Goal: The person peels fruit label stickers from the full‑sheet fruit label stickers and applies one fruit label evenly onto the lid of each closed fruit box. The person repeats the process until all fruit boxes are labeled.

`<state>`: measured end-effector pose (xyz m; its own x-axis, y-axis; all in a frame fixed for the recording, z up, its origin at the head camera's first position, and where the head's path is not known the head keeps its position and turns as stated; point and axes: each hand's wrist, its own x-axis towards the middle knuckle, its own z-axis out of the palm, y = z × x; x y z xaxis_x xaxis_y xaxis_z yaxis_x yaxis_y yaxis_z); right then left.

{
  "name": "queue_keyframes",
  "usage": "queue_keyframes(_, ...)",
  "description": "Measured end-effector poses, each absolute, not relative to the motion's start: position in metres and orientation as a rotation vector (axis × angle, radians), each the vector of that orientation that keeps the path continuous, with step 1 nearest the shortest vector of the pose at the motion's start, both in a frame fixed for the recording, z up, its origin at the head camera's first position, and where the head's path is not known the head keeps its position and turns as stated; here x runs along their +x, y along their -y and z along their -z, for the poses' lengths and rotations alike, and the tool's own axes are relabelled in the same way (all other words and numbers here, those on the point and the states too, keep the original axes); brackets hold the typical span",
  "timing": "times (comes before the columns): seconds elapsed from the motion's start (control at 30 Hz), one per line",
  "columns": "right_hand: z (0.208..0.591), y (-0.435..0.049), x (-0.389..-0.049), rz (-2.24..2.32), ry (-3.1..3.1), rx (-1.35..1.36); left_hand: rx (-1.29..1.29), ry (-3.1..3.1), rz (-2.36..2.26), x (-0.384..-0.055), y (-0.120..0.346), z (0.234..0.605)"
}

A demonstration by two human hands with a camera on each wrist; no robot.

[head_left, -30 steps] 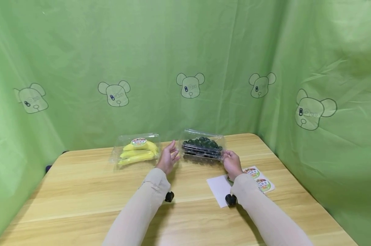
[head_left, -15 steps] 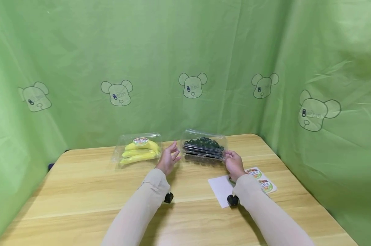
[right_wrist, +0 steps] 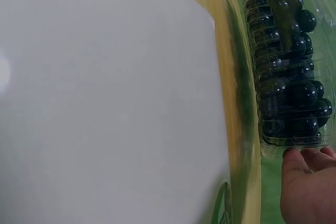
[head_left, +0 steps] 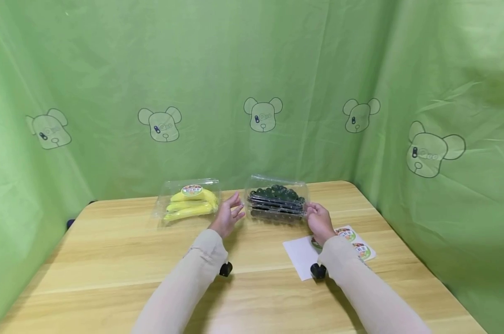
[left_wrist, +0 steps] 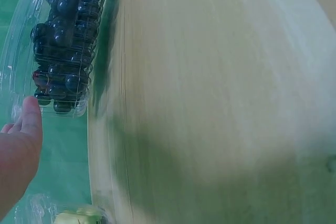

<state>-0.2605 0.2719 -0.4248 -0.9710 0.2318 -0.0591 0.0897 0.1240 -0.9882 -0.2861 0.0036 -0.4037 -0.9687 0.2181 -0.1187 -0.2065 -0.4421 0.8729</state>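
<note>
A clear plastic clamshell box [head_left: 276, 214] of dark grapes [head_left: 278, 192] lies at the table's far edge, between both hands. Beside its left end is my left hand [head_left: 226, 215], fingers extended and spread. In the left wrist view, that thumb [left_wrist: 31, 116] reaches up to the box's corner; whether it touches cannot be told. At the other end, my right hand [head_left: 320, 221] has its fingertips against the plastic. The right wrist view shows the thumb and bent fingers [right_wrist: 315, 161] meeting the box's end, without a clear grip round it.
Left of the hands, a second clear clamshell [head_left: 164, 204] contains bananas [head_left: 189, 211] and bears a round fruit label [head_left: 192, 189]. A sheet of round stickers [head_left: 362, 250] and white paper [head_left: 300, 255] lie under and beside the right forearm. Green curtain [head_left: 210, 69] encloses the wooden table [head_left: 130, 260].
Both hands stay at the two ends of the grape box, and the box keeps its place. Only a slight shift of the head view shows.
</note>
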Motion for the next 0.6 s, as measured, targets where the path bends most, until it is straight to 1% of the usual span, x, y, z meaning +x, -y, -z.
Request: queue_keyframes(0.6, 0.4196, -0.2699, -0.2559, -1.972, 2.294, -0.294, 0.015, -1.519, -2.489, -0.2764, 0.0054, 0.4012)
